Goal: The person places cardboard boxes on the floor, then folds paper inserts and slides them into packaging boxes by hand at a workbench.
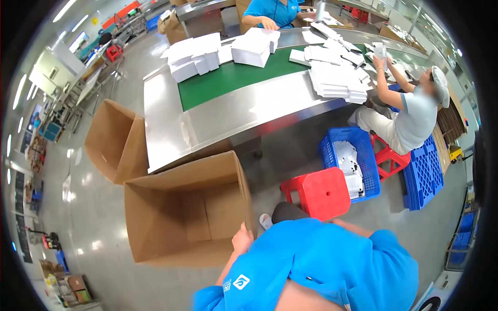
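A large cardboard box with its top uncovered stands on the floor at my left front. My left hand is closed on the box's near right rim. Inside, only bare brown walls and flaps show. My right hand is low beside the near edge of a red plastic stool; its fingers are mostly hidden, and I cannot tell whether it touches the stool.
A metal-edged table with a green belt carries stacks of white boxes. Another carton stands left. A blue basket holds white pieces. One co-worker sits right, handling a white box; another works across the table.
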A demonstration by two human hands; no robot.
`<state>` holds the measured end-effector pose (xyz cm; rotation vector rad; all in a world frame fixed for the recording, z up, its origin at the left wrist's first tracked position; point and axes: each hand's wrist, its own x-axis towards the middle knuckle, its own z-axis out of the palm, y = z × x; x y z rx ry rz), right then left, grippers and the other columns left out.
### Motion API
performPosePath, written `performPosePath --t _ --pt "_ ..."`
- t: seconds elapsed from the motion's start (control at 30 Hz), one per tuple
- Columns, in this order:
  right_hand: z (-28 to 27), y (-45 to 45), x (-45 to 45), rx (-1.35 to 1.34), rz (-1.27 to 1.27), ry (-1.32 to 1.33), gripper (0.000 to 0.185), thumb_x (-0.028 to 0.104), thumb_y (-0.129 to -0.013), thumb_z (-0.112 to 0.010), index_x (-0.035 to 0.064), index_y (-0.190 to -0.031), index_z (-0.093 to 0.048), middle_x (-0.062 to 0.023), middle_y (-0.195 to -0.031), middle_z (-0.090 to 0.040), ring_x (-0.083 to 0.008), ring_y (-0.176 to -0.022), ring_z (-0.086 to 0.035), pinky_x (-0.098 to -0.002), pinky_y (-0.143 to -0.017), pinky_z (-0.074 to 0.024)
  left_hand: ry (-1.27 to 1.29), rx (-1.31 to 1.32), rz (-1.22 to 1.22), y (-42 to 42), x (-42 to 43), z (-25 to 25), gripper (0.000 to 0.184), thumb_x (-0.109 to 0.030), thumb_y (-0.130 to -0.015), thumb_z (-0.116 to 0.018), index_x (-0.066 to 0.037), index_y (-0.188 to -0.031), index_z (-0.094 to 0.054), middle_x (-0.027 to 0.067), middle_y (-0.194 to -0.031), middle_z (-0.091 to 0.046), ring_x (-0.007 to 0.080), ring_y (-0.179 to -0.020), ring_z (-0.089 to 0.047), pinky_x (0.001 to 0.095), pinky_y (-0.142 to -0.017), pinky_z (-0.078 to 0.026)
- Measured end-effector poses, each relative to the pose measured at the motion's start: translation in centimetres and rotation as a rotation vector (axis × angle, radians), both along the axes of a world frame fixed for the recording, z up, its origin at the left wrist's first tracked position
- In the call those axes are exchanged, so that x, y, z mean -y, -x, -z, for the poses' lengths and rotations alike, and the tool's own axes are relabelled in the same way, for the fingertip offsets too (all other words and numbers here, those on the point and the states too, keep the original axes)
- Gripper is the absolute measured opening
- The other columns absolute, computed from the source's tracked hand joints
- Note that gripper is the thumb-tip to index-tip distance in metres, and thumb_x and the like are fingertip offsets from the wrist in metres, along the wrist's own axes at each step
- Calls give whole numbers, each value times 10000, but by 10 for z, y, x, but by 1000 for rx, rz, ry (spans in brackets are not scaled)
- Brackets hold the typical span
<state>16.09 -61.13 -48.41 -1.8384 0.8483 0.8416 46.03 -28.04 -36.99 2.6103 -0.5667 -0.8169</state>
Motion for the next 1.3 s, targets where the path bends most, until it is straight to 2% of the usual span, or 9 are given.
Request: performPosePath --t 0.3,0.37,0.4,0.47,0.6,0.8,1.0,1.07,1.3 --pt "-47 -75 68 -302 -55 36 374 285 -787 -585 136 -1130 -571 -92 -1032 -613 -238 -934 -578 -414 -741 -487 132 -49 -73 7 -13 9 531 -354 -768 -541 -167 -1245 -403 202 -963 -594 372 -898 -566 446 -763 -447" --pt "19 -28 109 1151 -523 -51 446 284 -774 -604 180 -1198 -512 -98 -1078 -584 -253 -922 -580 -436 -719 -504 246 -135 -62 7 -21 28 542 -324 -777 -546 -135 -1260 -390 200 -1030 -572 366 -981 -534 435 -817 -426" --pt "-22 -61 128 1166 -534 -44 446 284 -774 -604 180 -1198 -512 -98 -1078 -584 -253 -922 -580 -436 -719 -504 254 -118 -65 8 -21 39 542 -324 -777 -546 -135 -1260 -390 200 -1030 -572 366 -981 -534 435 -817 -426" --pt "-125 -126 89 -351 -82 4 451 275 -793 -593 173 -1222 -497 -97 -1132 -564 -234 -979 -560 -407 -799 -474 363 151 -189 5 -13 55 567 -249 -763 -585 -88 -1266 -380 176 -1103 -544 352 -1041 -503 429 -862 -403" --pt "-96 -157 140 -425 -112 23 454 252 -785 -599 231 -1225 -491 -80 -1205 -515 -227 -1017 -541 -415 -785 -485 511 445 -254 -29 11 -4 534 -174 -734 -629 -41 -1212 -433 153 -1155 -514 329 -1067 -486 411 -879 -399" --pt "1 -178 260 -348 -487 192 422 229 -754 -567 166 -1170 -534 -97 -1180 -530 -254 -1030 -536 -419 -823 -465 759 192 -410 -102 119 -51 280 -104 -748 -619 -39 -1017 -580 121 -932 -609 266 -873 -589 333 -782 -464" --pt "125 -229 347 -228 -802 308 389 150 -687 -557 106 -1071 -601 -132 -1113 -568 -286 -1000 -560 -413 -827 -467 663 499 187 -190 325 -45 227 -92 -734 -613 -82 -961 -603 98 -955 -606 281 -914 -557 356 -796 -447" --pt "125 -223 371 -134 -457 207 363 212 -692 -549 72 -1019 -624 -153 -1122 -557 -291 -1060 -522 -386 -898 -416 565 381 257 -212 389 -29 268 -115 -727 -628 -88 -991 -594 114 -1056 -571 309 -973 -527 390 -826 -429" --pt "160 -185 364 -277 -436 -187 373 319 -838 -433 140 -1142 -555 -172 -1145 -534 -309 -1062 -504 -391 -929 -377 130 260 783 -236 480 -17 488 -331 -726 -638 -210 -1182 -515 111 -1346 -326 348 -1223 -289 555 -966 -217"
